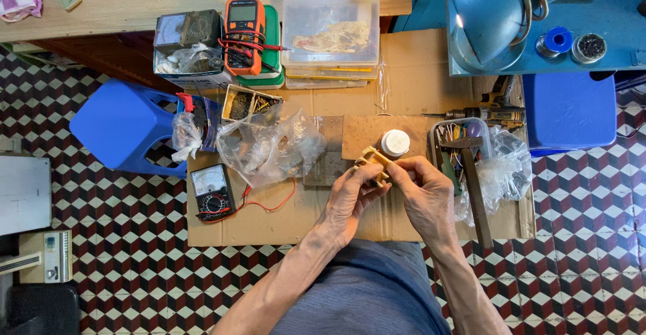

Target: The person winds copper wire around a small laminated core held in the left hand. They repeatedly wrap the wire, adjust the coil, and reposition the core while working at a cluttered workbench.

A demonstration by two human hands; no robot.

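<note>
Lighting: bright, even daylight across the whole head view; source direction cannot be told. Shadows: soft and short; a dark band under the wooden table point(202, 2) edge at the top, faint shade beneath the blue stool point(124, 126). Glare: small hot spot on the blue lamp shade point(488, 15); white sheen on the crumpled plastic bags point(269, 146); pale reflection on the clear lidded box point(330, 32). Exposure: colours saturated, white round cap point(395, 142) near clipping. Focus: sharp at centre, cardboard sheet point(410, 72) and tiled floor point(121, 261) crisp; slight softness on the fingers point(367, 173). Distortion: mild wide-angle bowing at the frame edges
</note>
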